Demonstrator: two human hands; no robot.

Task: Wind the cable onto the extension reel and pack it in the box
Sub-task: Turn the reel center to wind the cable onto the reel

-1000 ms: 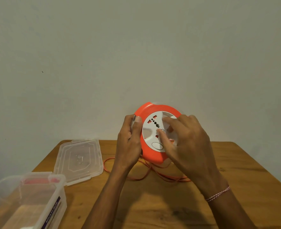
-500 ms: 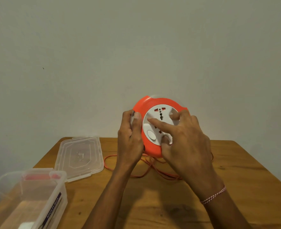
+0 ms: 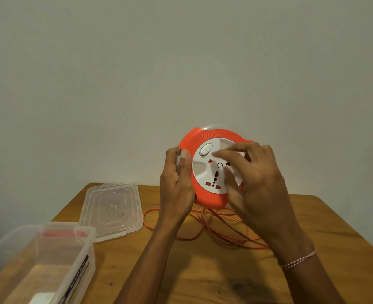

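Aloft, left hand gripping reel rim, right hand fingers spread on it

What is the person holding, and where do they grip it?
The round orange extension reel: left hand grips its left rim, right hand rests fingers on its white face.

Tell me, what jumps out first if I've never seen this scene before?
The bright orange extension reel with its white socket face, held up above the wooden table by the left hand while the right hand works on its face. Below it, loose orange cable sprawls on the table, and a clear box and its lid wait at left.
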